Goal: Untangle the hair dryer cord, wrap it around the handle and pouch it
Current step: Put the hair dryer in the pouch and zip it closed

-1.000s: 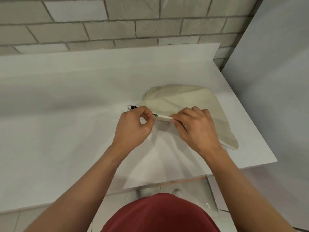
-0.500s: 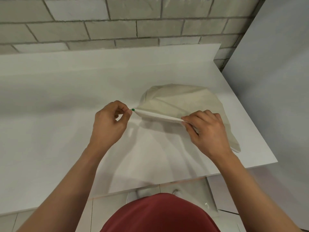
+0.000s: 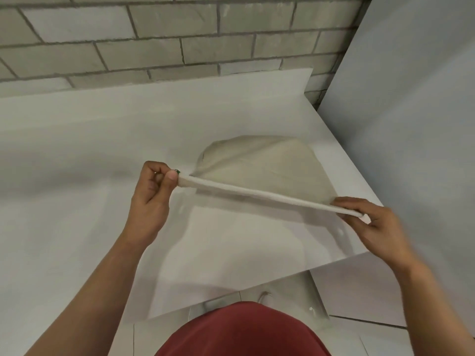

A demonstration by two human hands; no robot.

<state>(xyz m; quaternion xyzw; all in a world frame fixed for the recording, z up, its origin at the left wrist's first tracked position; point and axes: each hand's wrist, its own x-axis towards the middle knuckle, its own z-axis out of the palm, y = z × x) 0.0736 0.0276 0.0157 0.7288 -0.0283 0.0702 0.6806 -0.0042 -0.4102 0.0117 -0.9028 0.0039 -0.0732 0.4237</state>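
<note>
A beige cloth pouch (image 3: 267, 165) lies bulging on the white counter (image 3: 77, 155). Its near edge is stretched into a straight white band (image 3: 270, 196) between my two hands. My left hand (image 3: 154, 191) pinches the band's left end, where a small green tab (image 3: 177, 171) shows at the fingertips. My right hand (image 3: 370, 222) pinches the band's right end near the counter's right edge. The hair dryer and its cord are not visible; whatever fills the pouch is hidden by the cloth.
A grey brick wall (image 3: 180, 39) rises behind the counter. A pale panel (image 3: 411, 124) stands close on the right. The counter's front edge (image 3: 231, 291) runs diagonally below my hands, with tiled floor (image 3: 359, 337) and my red shirt (image 3: 241, 332) beneath.
My hands have moved apart along the pouch's near edge, left hand leftward and right hand rightward. The edge has gone from a short pinched section to a long taut band.
</note>
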